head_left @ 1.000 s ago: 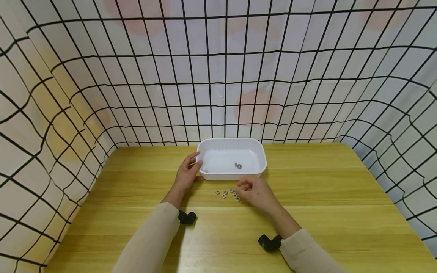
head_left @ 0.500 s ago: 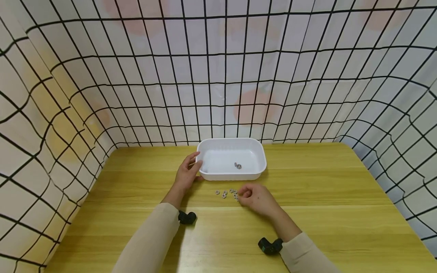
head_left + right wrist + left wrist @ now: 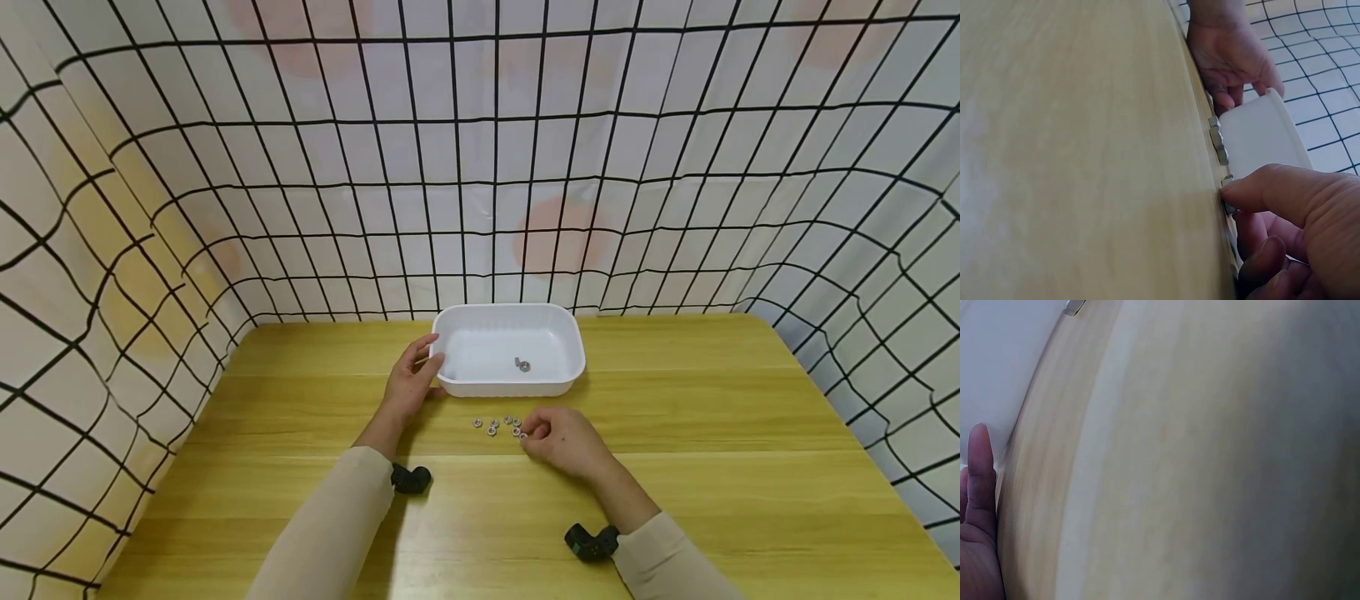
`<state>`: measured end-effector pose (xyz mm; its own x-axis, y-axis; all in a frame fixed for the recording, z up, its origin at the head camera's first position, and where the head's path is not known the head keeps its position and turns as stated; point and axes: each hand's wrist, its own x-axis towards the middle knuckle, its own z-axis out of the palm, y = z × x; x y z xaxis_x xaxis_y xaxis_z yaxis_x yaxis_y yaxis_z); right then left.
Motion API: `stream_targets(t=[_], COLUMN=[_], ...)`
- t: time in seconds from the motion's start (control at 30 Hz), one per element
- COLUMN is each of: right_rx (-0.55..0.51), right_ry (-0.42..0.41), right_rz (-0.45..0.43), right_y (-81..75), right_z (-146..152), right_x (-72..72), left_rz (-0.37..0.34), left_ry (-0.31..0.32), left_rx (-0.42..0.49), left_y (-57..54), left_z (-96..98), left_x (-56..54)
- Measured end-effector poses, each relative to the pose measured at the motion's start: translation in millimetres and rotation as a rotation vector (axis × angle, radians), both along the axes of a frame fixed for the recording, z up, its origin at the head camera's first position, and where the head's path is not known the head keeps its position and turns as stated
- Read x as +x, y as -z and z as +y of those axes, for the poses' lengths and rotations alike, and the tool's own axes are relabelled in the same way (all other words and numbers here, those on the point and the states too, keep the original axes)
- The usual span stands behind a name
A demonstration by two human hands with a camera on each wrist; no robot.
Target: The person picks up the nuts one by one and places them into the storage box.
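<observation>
1 tray [image 3: 480,337]: 2 nuts [image 3: 525,367] | table [image 3: 675,400]: 7 | left grip [image 3: 408,387] apart | right grip [image 3: 567,441]: can't tell

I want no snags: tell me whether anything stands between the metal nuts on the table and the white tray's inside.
Only the near wall of the white tray, which the metal nuts would likely have to clear; nothing else visible blocks them.

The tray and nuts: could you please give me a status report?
Left hand touching left end of white tray. Right hand at rightmost loose nuts, grip unclear. Some nuts inside tray, others on table; tray's front wall between.
</observation>
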<state>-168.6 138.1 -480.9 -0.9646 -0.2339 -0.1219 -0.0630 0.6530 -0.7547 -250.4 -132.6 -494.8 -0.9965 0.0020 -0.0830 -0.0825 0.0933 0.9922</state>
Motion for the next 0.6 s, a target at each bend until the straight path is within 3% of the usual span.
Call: stream_targets(t=[0.37,0.6], right_rx=[-0.005,-0.036], right_ry=[0.036,0.043], right_rz=[0.005,-0.002], right_y=[0.2,-1.0], right_z=[-2,-1], right_x=[2.2,3.1], left_rz=[-0.035,-0.033], left_ry=[0.018,0.031], left_rx=[0.004,-0.006], left_y=[-3.0,-29.5], left_z=[-1.3,1.8], left_x=[-0.2,14.4])
